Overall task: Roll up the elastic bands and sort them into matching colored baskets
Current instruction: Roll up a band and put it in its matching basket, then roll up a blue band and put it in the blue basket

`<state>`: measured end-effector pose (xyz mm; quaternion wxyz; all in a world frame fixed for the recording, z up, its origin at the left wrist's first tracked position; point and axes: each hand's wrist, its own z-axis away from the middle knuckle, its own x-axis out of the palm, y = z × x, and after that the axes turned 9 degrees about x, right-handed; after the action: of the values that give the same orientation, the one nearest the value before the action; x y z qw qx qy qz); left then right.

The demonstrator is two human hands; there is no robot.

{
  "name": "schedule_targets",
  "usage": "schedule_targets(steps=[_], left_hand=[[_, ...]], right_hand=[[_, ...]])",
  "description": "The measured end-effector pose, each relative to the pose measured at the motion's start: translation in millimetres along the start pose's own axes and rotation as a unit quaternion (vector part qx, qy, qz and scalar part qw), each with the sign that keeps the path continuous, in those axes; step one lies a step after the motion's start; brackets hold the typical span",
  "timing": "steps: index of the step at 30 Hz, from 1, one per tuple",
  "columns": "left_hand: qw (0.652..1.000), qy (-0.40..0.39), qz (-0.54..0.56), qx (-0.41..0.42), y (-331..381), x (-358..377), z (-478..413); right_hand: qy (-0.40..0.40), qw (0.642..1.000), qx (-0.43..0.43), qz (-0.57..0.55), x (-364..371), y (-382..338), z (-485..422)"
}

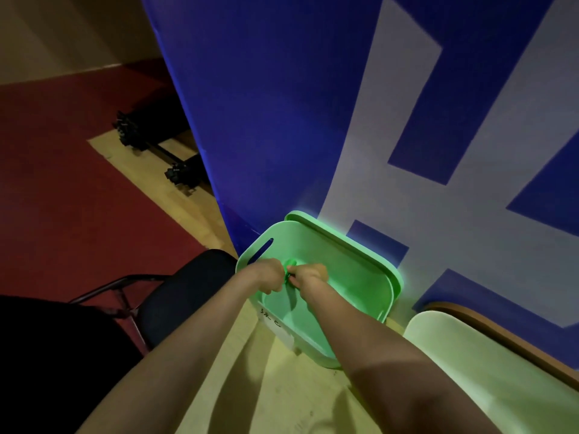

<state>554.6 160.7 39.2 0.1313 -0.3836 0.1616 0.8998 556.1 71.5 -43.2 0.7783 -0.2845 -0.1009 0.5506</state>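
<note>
**Left hand** (270,275). Fingers curled and pinching one side of the green elastic band (290,267). The back of the hand faces the camera and the fingertips are hidden.

**Right hand** (308,273). Fingers curled in the same way, gripping the other side of the same band. The two hands are almost touching.

**Green elastic band.** Held between both hands above the open mouth of the green basket (360,277), not lying in it.
- Only a small loop and a short strand show between the hands, so whether the roll is finished cannot be told.
- Handling, as judged: light, soft and stretchy, and likely to spring loose if one end is freed.
- It is best pinched across the wound turns with thumb and forefinger, not held by a loose end.
- It is not fragile, so a short drop into the basket should do no harm.

**Green basket.** Stands on the pale floor against the blue-and-white wall panel (282,104).
- It has a slot handle in its left wall and a white label (272,322) with handwriting on the near side.
- A second green rim (344,238) sits just behind it. Whether that is a lid or another basket cannot be told.

**Black chair** (175,296). Just beside the basket, on the left.

**Pale rounded object** (470,371). Near the basket, on the right. What it is cannot be told.

**Black wheeled stand** (156,151). On the floor, well apart from the basket.
</note>
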Motion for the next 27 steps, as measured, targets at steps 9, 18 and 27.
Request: schedule_targets(steps=[9, 18, 27], left_hand=[[0.999, -0.026, -0.02, -0.007, -2.4, 5.3, -11.1], [1.0, 0.015, 0.01, -0.018, 3.7, -1.4, 3.8], [0.909, 0.316, 0.271, 0.027, 51.1, -10.0, 107.3]], right_hand=[[-0.057, 0.975, -0.099, 0.188, -15.2, -17.2, 29.2], [-0.005, 0.859, -0.258, 0.443, -31.3, -17.4, 75.6], [0.042, 0.847, -0.412, 0.333, -126.7, -14.6, 172.6]])
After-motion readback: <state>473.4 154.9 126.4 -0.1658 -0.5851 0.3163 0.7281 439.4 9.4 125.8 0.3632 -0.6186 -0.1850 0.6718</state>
